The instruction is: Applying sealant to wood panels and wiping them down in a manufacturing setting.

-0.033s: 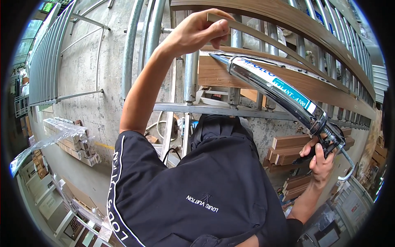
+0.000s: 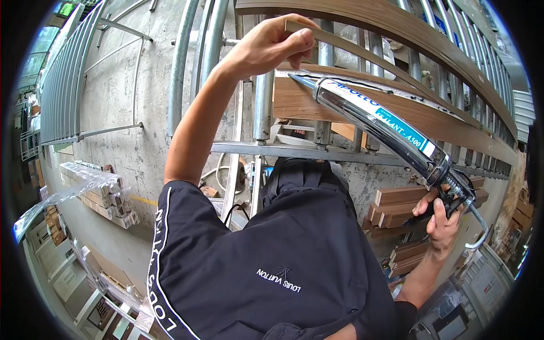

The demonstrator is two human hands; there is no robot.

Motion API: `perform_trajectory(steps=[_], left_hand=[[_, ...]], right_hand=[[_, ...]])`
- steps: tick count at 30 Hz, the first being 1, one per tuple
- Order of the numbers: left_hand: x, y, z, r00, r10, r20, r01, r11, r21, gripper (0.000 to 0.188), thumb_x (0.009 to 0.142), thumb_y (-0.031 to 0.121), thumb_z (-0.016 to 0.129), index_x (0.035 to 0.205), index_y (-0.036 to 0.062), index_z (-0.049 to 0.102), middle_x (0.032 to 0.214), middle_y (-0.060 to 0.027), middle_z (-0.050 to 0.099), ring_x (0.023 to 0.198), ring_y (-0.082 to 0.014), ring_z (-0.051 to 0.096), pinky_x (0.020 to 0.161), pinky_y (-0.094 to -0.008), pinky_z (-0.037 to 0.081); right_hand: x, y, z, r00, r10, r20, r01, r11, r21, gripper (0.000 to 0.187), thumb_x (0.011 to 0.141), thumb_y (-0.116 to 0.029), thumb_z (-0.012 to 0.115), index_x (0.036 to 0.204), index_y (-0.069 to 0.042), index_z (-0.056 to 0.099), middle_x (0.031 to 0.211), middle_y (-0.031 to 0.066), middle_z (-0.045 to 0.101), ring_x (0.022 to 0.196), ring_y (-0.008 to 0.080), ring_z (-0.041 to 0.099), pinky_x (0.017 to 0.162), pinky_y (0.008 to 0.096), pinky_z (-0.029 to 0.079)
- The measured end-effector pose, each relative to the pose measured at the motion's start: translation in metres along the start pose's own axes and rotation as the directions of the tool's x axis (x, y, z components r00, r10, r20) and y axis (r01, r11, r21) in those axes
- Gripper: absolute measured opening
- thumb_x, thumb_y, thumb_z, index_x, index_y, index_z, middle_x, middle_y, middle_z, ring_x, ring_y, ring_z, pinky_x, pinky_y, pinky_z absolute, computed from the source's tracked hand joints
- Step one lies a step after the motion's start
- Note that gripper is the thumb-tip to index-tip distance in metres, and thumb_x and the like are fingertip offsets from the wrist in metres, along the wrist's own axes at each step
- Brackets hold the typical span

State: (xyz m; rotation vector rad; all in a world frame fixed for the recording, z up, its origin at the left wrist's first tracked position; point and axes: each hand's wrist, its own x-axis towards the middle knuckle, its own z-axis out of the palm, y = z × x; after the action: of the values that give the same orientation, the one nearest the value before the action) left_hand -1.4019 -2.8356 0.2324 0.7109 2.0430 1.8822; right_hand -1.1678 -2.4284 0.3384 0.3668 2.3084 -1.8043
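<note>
My left hand pinches the near end of a thin wooden strip between thumb and fingers, raised over a wood-grain board. The strip slants away to the right above that board. My right hand grips the handle of a caulking gun with a shiny barrel and a labelled sealant cartridge. Its grey nozzle points up-left, close to the board's left end. Along the board's pale upper side runs a dark, uneven line. The far end of the strip is hard to make out.
Metal rollers and a grey rail support the board. Beyond it lies a long brown board. Stacked boards are low on the right. On the left stand a plastic-wrapped stack and a slatted metal rack.
</note>
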Motion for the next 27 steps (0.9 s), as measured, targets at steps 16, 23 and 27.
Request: perform_trajectory(steps=[16,23,27], left_hand=[[-0.001,0.005,0.001,0.998,-0.057,-0.027,0.058,0.998,0.04,0.05,0.101,0.044,0.056,0.122,-0.0016,0.055,0.083,-0.0071,0.068,0.07,-0.0114,0.067,0.065,-0.0256,0.058],[-0.002,0.003,-0.001,0.998,-0.058,-0.027,0.06,0.997,0.051,0.049,0.101,0.043,0.056,0.122,-0.0014,0.055,0.084,-0.0072,0.068,0.07,-0.0109,0.067,0.065,-0.0257,0.058],[0.0,0.004,-0.001,0.999,-0.048,-0.013,0.048,0.999,0.024,0.049,0.101,0.043,0.056,0.123,-0.0014,0.054,0.083,-0.0068,0.067,0.07,-0.0107,0.066,0.064,-0.0257,0.057]], right_hand=[[0.007,0.044,-0.033,0.986,-0.164,-0.008,0.163,0.974,0.156,0.094,0.091,-0.082,0.027,0.134,-0.002,0.05,0.098,0.0196,0.062,0.085,0.0308,0.059,0.082,0.0501,0.05],[0.027,0.009,0.0,0.94,-0.251,0.233,0.195,0.951,0.239,0.102,0.086,-0.088,0.026,0.137,-0.003,0.051,0.097,0.0172,0.062,0.084,0.0283,0.059,0.08,0.0489,0.051],[0.027,0.017,-0.003,0.958,-0.219,0.187,0.154,0.938,0.311,0.101,0.087,-0.085,0.031,0.132,0.003,0.053,0.099,0.021,0.064,0.086,0.0288,0.062,0.085,0.0424,0.05]])
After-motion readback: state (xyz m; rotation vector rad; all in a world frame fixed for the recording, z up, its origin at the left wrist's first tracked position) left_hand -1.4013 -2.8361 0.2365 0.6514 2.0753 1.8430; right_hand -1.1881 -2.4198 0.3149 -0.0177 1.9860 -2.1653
